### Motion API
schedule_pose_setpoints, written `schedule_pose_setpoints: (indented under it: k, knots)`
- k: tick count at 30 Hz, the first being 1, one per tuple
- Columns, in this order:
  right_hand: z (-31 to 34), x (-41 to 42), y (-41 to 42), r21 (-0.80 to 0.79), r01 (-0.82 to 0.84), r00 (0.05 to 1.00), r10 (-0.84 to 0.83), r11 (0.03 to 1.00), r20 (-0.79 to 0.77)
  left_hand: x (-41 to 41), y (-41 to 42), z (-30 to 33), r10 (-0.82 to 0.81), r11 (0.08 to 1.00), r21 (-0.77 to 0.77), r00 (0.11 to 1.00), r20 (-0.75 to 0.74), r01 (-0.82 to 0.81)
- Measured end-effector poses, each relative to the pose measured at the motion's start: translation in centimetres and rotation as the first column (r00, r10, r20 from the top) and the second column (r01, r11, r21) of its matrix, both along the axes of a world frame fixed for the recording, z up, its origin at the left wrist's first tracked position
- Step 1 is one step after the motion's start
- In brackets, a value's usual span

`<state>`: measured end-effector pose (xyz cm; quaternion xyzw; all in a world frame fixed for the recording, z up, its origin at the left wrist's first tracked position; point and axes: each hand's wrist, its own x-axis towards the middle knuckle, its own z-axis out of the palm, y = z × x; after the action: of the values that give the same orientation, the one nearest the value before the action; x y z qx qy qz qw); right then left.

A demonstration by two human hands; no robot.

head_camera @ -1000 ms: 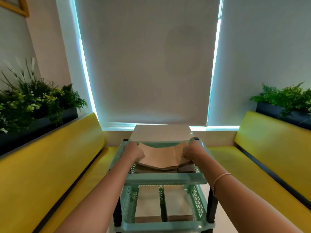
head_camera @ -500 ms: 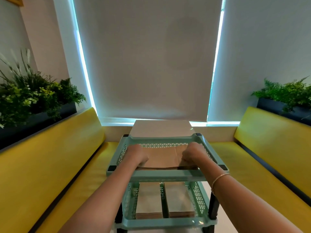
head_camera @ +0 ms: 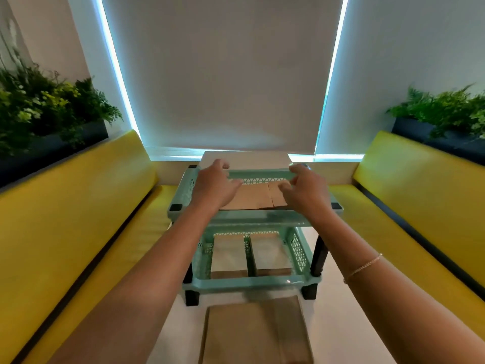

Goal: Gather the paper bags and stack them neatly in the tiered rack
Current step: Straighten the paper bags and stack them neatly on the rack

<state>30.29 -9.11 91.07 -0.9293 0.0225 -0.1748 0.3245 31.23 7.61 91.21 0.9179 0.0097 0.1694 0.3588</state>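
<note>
A mint green tiered rack (head_camera: 257,222) stands on the white table. In its top tier lies a flat stack of brown paper bags (head_camera: 252,200). My left hand (head_camera: 214,186) and my right hand (head_camera: 304,189) hover over the stack's two ends, fingers loosely spread and reaching toward the far rim, holding nothing. The lower tier holds two side-by-side piles of bags, a left pile (head_camera: 228,254) and a right pile (head_camera: 271,252). Another brown paper bag (head_camera: 257,333) lies flat on the table in front of the rack.
Yellow bench seats (head_camera: 78,222) run along both sides of the white table (head_camera: 330,316). Planters with green plants (head_camera: 47,111) sit behind each bench back. A roller blind covers the window beyond the rack.
Both hands have let go of the bag stack in the top tier and moved up toward the far rim. The view has tilted down, revealing a bag on the table.
</note>
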Motion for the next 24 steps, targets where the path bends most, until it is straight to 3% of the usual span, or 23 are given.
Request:
schedule_pose_setpoints:
  k: [4, 8, 11, 14, 24]
  knots:
    - [-2.4, -6.2, -1.4, 0.09, -0.075, 0.997, 0.075, 0.993, 0.01, -6.1, -2.1, -1.7, -0.235, 0.965, -0.124, 0.972, -0.008, 0.232]
    - [-10.0, -9.0, -3.1, 0.006, -0.035, 0.975, 0.035, 0.999, -0.22, -9.0, -3.2, -8.2, -0.335, 0.942, -0.135, 0.89, -0.309, 0.308]
    - [-15.9, -10.2, -4.0, -0.081, 0.028, 0.889, -0.062, 0.996, -0.454, -10.0, -3.2, -14.1, -0.215, 0.958, 0.04, 0.804, -0.555, 0.283]
    - [-19.2, -11.9, -3.9, -0.101, 0.032, 0.817, -0.084, 0.994, -0.571, -11.4, -2.8, -18.6, -0.029, 0.943, 0.228, 0.743, -0.669, 0.242]
    - [-21.4, -13.9, -0.7, -0.188, 0.056, 0.884, -0.136, 0.981, -0.446, -12.2, -3.0, -22.5, 0.061, 0.895, 0.368, 0.746, -0.663, 0.254]
